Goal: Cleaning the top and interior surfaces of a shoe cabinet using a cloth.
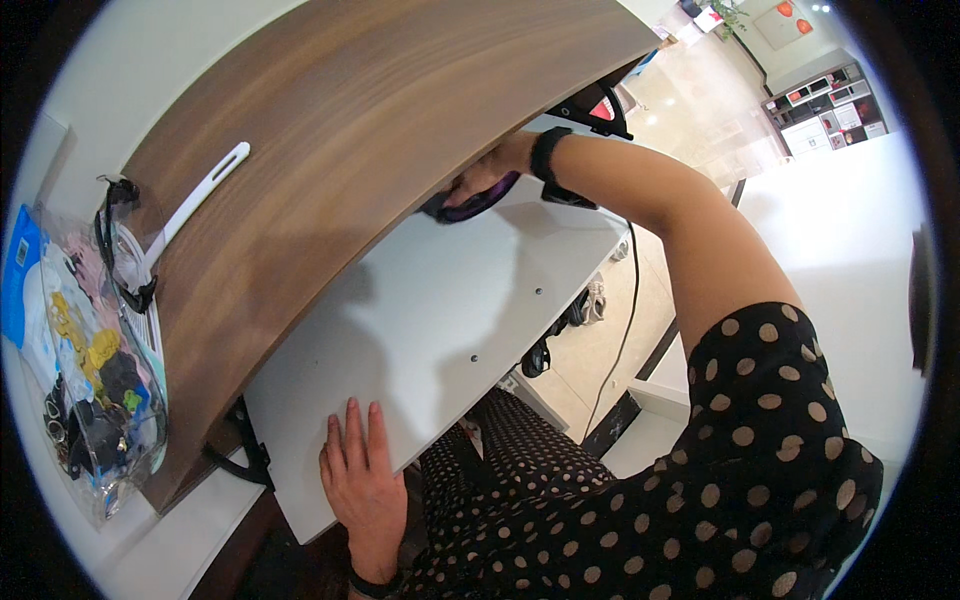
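Note:
My left hand (365, 469) lies with its fingers spread on the white inner face of a tilted flap panel (450, 300), near the panel's lower edge. The thumb is out of sight. My right hand (480, 178) reaches in below the front edge of a brown wood-grain cabinet top (405, 112). Its fingers are around a dark item with a purple edge (496, 196), blurred and partly hidden by the top, so its kind is unclear. Black hinge brackets (244, 442) join the panel to the cabinet at both ends.
On the cabinet top are a long white slotted handle (202, 199) and a clear bag of mixed small items (97, 375). Shoes (592, 300) stand on the tiled floor below the panel. A dark cable (626, 330) hangs near my right arm. A shelf unit (829, 109) stands far off.

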`<state>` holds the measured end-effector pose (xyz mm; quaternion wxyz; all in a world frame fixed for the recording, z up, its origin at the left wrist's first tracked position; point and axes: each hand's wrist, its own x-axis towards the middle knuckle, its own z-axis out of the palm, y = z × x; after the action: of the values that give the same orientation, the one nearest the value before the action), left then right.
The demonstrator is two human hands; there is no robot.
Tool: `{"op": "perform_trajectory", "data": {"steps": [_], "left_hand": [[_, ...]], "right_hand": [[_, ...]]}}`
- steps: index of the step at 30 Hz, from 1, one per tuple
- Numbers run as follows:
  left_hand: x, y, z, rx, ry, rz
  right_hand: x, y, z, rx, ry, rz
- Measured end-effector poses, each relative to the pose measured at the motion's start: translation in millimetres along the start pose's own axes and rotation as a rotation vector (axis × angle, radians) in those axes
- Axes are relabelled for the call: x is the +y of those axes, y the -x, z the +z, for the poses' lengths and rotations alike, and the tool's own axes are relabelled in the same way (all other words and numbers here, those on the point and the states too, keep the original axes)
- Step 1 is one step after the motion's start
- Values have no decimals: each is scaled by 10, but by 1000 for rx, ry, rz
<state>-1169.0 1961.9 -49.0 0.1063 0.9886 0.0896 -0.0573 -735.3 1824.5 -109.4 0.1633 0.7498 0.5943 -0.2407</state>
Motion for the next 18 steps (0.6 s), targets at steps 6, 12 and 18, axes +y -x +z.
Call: {"op": "perform_trajectory", "data": {"steps": [6,12,18], "left_hand": [[16,-8,-12,-3,-23,-3],[8,-11,-19,-11,-25,1],[-37,44,9,-31,-42,-51]], "right_hand": [[636,466,259,89,-23,253],[971,641,414,-63,-259,463],[559,1094,-63,-426,235,316]]}}
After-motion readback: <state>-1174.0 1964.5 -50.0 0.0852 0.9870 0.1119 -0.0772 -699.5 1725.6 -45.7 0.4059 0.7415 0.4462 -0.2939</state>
